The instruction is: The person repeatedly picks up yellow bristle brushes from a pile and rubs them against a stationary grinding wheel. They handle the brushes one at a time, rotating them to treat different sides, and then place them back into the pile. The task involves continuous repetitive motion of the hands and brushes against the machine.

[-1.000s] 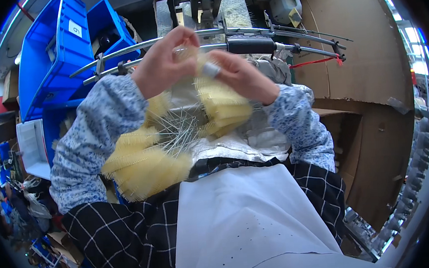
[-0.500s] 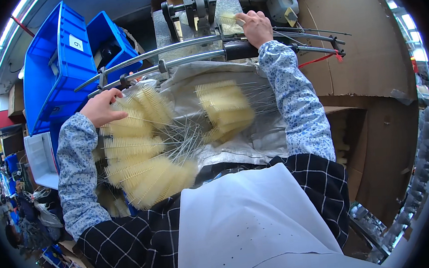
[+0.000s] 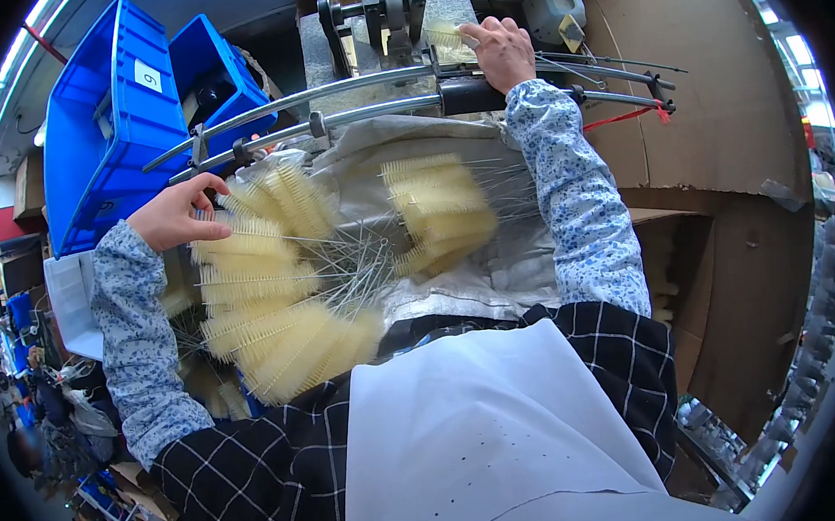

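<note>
At the machine beyond the rods, my right hand (image 3: 505, 53) is closed around a bristle brush, whose pale yellow bristles (image 3: 444, 34) stick out to the left of my fingers. My left hand (image 3: 178, 215) hovers at the left edge of a fanned pile of yellow wire-stem brushes (image 3: 262, 283). Its thumb and fingers are apart, with nothing visible between them. The pile's thin metal stems cross in the middle. A second stack of brushes (image 3: 441, 206) lies to the right, stems pointing toward my right sleeve.
Two metal rods (image 3: 359, 116) run across in front of the machine (image 3: 391, 15). Blue bins (image 3: 123, 136) stand at the left. A cardboard sheet (image 3: 695, 76) rises on the right, near a white jug (image 3: 553, 7). Grey cloth (image 3: 352, 159) lies under the brushes.
My left hand has moved a little left and away from the brush pile. My right hand stays nearly in place with its brush.
</note>
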